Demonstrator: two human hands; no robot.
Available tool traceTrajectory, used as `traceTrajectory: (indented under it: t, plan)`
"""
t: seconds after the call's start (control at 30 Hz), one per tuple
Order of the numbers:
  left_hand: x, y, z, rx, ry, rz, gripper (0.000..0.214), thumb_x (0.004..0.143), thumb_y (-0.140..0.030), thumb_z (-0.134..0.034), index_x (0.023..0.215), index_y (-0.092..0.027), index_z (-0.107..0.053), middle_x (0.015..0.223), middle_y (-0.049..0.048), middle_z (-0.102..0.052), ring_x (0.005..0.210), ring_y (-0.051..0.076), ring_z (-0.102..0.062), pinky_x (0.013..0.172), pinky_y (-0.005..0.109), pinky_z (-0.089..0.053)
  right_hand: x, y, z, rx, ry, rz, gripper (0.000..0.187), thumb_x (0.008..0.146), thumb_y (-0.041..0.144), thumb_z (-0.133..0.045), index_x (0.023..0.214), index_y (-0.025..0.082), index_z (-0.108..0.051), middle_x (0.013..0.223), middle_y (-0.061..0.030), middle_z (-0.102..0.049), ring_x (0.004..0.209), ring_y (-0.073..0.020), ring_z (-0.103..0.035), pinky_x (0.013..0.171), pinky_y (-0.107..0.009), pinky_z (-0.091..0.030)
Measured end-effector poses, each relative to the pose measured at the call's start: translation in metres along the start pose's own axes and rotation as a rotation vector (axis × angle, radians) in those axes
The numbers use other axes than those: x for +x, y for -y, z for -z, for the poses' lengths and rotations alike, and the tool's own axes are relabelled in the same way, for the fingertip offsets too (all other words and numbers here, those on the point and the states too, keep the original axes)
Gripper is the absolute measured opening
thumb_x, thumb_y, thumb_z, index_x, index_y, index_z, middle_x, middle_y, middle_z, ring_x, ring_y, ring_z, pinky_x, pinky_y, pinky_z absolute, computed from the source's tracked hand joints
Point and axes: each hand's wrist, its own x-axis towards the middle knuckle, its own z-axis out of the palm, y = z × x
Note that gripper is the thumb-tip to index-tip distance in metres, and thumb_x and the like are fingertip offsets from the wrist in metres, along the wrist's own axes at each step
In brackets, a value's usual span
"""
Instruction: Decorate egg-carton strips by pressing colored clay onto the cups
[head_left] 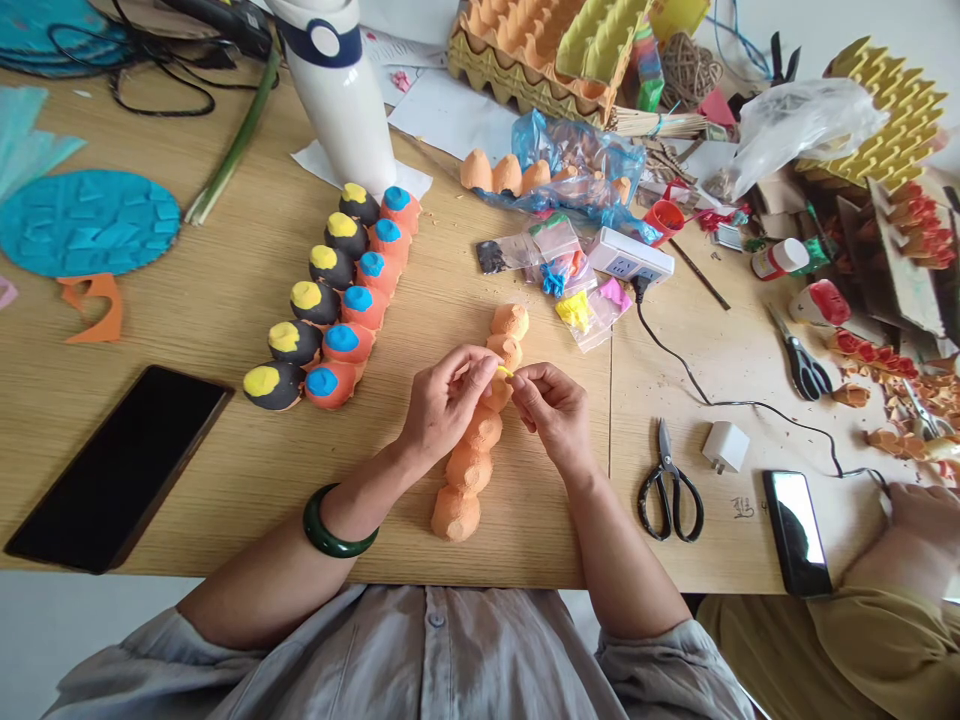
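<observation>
My left hand (448, 398) and my right hand (553, 408) meet over a row of orange egg-carton cups (471, 468) lying on the wooden table (225, 300). Both hands pinch a small piece of yellow clay (505, 372) between thumb and fingertips, just above the middle cups of the row. A green bangle (330, 528) circles my left wrist. To the left lie two rows of painted cups, black with yellow tops (315, 298) and orange with blue tops (360, 300).
Black scissors (670, 490), a white charger (724, 446) and a phone (797, 532) lie at right, near another person's hand (921, 512). A dark tablet (116, 465) is at front left. Clay bags (577, 290), a power strip (628, 258), a white bottle (341, 95) and egg trays (547, 45) crowd the back.
</observation>
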Motion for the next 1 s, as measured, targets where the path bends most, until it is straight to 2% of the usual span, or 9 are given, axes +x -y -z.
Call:
traceTrajectory:
  t: [0.3,0.5,0.73,1.0]
  plan:
    - [-0.0008,0.0028,0.0001,0.083,-0.014,-0.031,0.027,0.100,-0.040,-0.064,0.085,-0.019,-0.069,0.067,-0.0026,-0.068,0.058,0.009,-0.060,0.061,0.020,-0.048,-0.0007,-0.0014,0.0012,-0.037,0.028,-0.013,0.037,0.085,0.053,-0.084,0.086,0.019,-0.068,0.060,0.0070,-0.053,0.049,-0.0062,-0.039,0.044,-0.024,-0.031]
    - [-0.0002,0.0017,-0.0003,0.103,-0.032,-0.017,0.030,0.098,-0.042,-0.067,0.079,-0.019,-0.068,0.067,-0.0015,-0.070,0.059,0.010,-0.060,0.062,0.022,-0.049,-0.0002,-0.0012,0.0006,-0.011,0.029,-0.005,0.037,0.086,0.053,-0.084,0.086,0.020,-0.067,0.057,0.0080,-0.051,0.048,-0.0057,-0.037,0.043,-0.022,-0.030]
    - [0.0006,-0.0014,-0.0006,0.060,-0.014,0.017,0.042,0.102,-0.053,-0.057,0.080,-0.020,-0.067,0.064,-0.0006,-0.063,0.057,0.011,-0.056,0.058,0.023,-0.046,0.0000,0.0014,-0.0012,-0.025,-0.008,-0.024,0.045,0.083,0.061,-0.083,0.082,0.020,-0.065,0.055,0.0076,-0.049,0.047,-0.0067,-0.036,0.041,-0.023,-0.029]
    - [0.0007,-0.0008,-0.0009,0.077,-0.026,0.020,0.037,0.103,-0.046,-0.057,0.077,-0.019,-0.063,0.064,-0.0011,-0.062,0.058,0.011,-0.057,0.060,0.023,-0.047,0.0020,-0.0018,0.0021,0.007,-0.063,-0.011,0.041,0.083,0.057,-0.085,0.082,0.019,-0.067,0.054,0.0075,-0.049,0.046,-0.0065,-0.037,0.041,-0.022,-0.029]
